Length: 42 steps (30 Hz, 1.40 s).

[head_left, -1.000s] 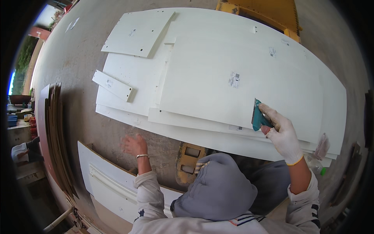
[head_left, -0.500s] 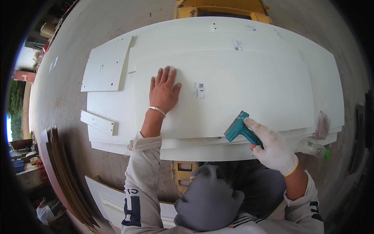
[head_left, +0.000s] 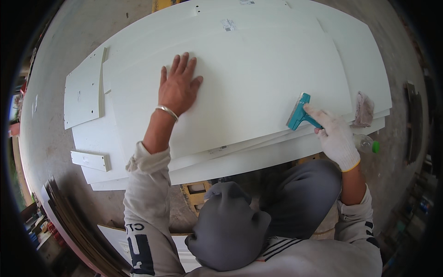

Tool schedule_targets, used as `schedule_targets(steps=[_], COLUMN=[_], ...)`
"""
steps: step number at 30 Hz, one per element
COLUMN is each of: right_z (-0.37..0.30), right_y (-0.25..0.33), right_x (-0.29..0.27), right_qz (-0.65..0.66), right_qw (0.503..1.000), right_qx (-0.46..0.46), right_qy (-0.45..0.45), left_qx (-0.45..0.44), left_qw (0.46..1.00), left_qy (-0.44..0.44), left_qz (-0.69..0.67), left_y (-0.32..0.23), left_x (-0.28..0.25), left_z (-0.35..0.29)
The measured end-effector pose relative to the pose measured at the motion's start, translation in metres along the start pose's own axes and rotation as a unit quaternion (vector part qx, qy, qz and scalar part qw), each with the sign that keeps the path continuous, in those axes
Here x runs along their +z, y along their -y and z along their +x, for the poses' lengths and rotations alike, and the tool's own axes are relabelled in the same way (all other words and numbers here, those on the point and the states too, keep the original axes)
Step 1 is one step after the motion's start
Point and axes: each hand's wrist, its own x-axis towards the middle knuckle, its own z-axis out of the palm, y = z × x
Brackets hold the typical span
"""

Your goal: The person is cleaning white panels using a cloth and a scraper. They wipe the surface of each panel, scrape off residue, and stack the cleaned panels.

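My left hand (head_left: pixel 179 87), bare with a bangle at the wrist, lies flat with fingers spread on the top white panel (head_left: pixel 258 87). In my right hand (head_left: pixel 336 141), which wears a white knitted glove with a yellow cuff, is a teal scraper (head_left: pixel 299 116). Its wide metal-edged head points left, over the panel near its front right part. I cannot tell whether the blade touches the surface. A printed label (head_left: pixel 228 25) shows on white board at the far side. Whatever lies under my left palm is hidden.
A panel with holes (head_left: pixel 85 90) and a short strip (head_left: pixel 90 160) lie on the stack's left end. A crumpled cloth (head_left: pixel 364 109) and a green-capped clear bottle (head_left: pixel 367 143) are at the right. Brown boards (head_left: pixel 69 221) lean at lower left.
The view has shifted. My left hand has moved right over the panel, and the label formerly beside it no longer shows. The scraper, still in my right hand, is nearer the cloth.
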Motion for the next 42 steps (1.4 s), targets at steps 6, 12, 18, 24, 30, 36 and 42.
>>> schedule_targets(steps=[6,12,18,24,30,36,42], right_z=[-0.027,0.001,0.026,0.013,-0.003,-0.014,-0.042], right_y=[-0.069,-0.136,-0.142,-0.092,-0.054,-0.054,-0.054], right_x=[0.03,0.051,0.036,0.05,0.041,0.06,0.051], right_qz=[0.164,0.124,-0.006,-0.037,0.126,0.339,0.276], right_qw=[0.96,0.917,0.934,0.953,0.976,0.936,0.957], right_qx=[0.15,0.241,0.316,0.289,0.178,0.097,0.088], right_qy=[-0.169,-0.292,-0.168,-0.084,0.01,-0.005,-0.011], left_qx=[0.152,0.078,0.014,-0.114,-0.257,-0.097,0.013], left_qw=[0.987,0.988,0.979,0.967,0.944,0.972,0.987], left_qy=[0.034,-0.125,-0.156,-0.206,-0.192,-0.205,-0.157], left_qz=[-0.044,0.045,0.131,0.093,0.073,0.061,0.038], left_y=[-0.073,-0.031,0.034,0.108,0.148,0.051,-0.029], left_x=[0.021,0.037,0.034,0.028,0.014,0.04,0.041], left_z=[-0.158,-0.187,-0.198,-0.18,-0.125,-0.134,-0.179])
